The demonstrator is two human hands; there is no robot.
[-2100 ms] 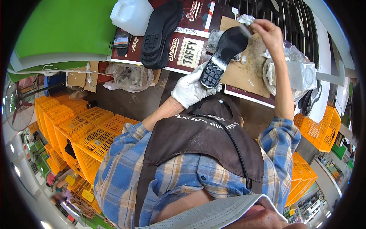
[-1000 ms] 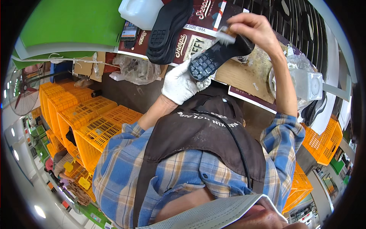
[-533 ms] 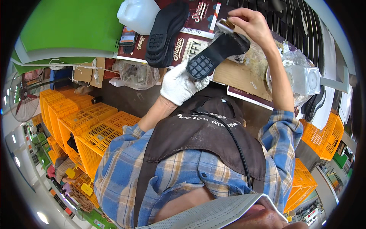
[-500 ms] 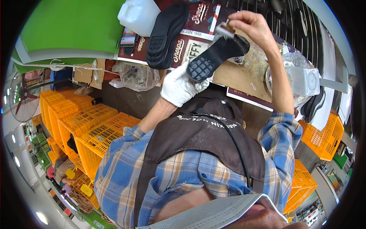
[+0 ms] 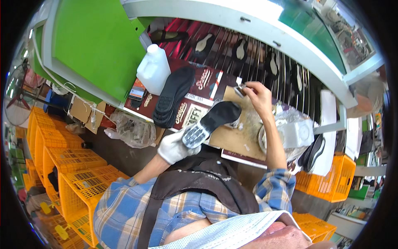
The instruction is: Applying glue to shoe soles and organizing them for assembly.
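Note:
My left hand (image 5: 173, 148), in a white glove, grips a black shoe sole (image 5: 222, 115) by its heel end. The sole's underside faces up, its grid-patterned heel catching the light and its smooth toe pointing away to the right. Beyond the toe, my bare right hand (image 5: 260, 97) pinches a small flat tool (image 5: 239, 90) with a pale edge, perhaps a brush; its exact kind is blurred. The tool is apart from the sole. Beneath both hands is a stained tan board (image 5: 248, 143). To the left lies a stack of black soles (image 5: 176, 91).
A translucent white jug (image 5: 154, 70) and a phone (image 5: 138, 91) stand left of the stack. At right, a clear plastic container (image 5: 296, 135) sits among crumpled film. Behind the board, a rack of rods (image 5: 257, 50) carries several soles. Orange crates (image 5: 87, 178) flank me, and a grey frame bar (image 5: 240, 14) crosses overhead.
The view has tilted up, showing more of the rack. My right hand with the tool has drawn away from the sole's toe. My left hand keeps its hold on the sole.

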